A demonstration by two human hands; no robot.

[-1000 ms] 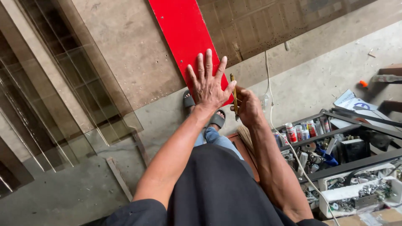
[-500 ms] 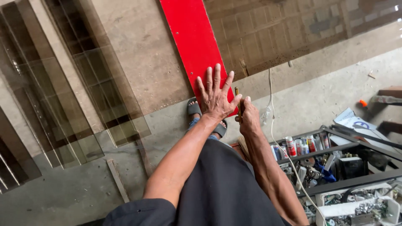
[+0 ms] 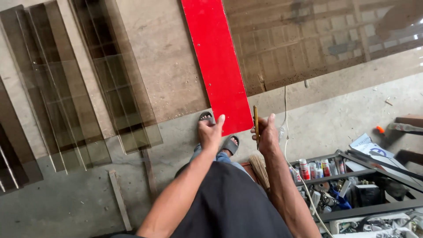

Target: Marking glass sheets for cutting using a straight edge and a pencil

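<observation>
My left hand (image 3: 210, 132) hovers in front of me with its fingers curled in and the thumb up, over the lower left corner of a long red board (image 3: 216, 61) that lies on the floor. Nothing shows inside that hand. My right hand (image 3: 267, 136) is closed around a thin yellow stick-like tool (image 3: 256, 120) held upright, just right of the board's near end. My sandalled feet (image 3: 230, 144) are below the hands, at the board's end.
Several tinted glass panes (image 3: 79, 88) lie on the concrete at the left. A large brown sheet (image 3: 317, 39) lies right of the red board. An open toolbox (image 3: 343, 185) with small bottles and tools stands at the lower right, beside a straw brush (image 3: 260, 169). A wood strip (image 3: 120, 198) lies at lower left.
My left hand had its fingers spread wide and raised; it has lowered and curled shut. The view has shifted so the board sits higher and larger. My right hand keeps the yellow tool.
</observation>
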